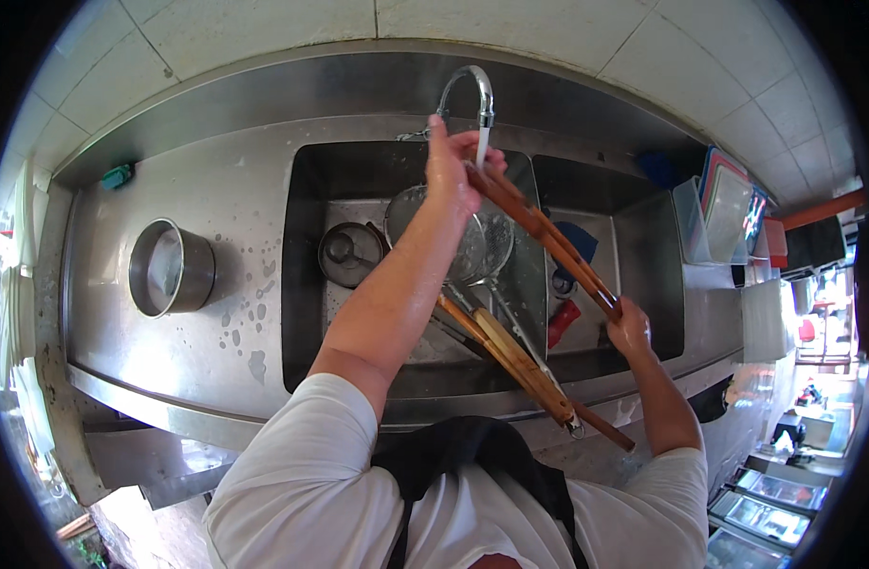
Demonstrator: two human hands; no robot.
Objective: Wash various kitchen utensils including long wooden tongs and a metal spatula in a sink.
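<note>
over the steel sink, my right hand grips one end of a long wooden stick while my left hand closes round its other end, right under the running tap. wire skimmers lie below.

Around the faucet, you have little room: below it the left basin is crowded with strainers, a small pot and wooden handles. Left of it, only a steel pot stands on the wet counter.
</note>
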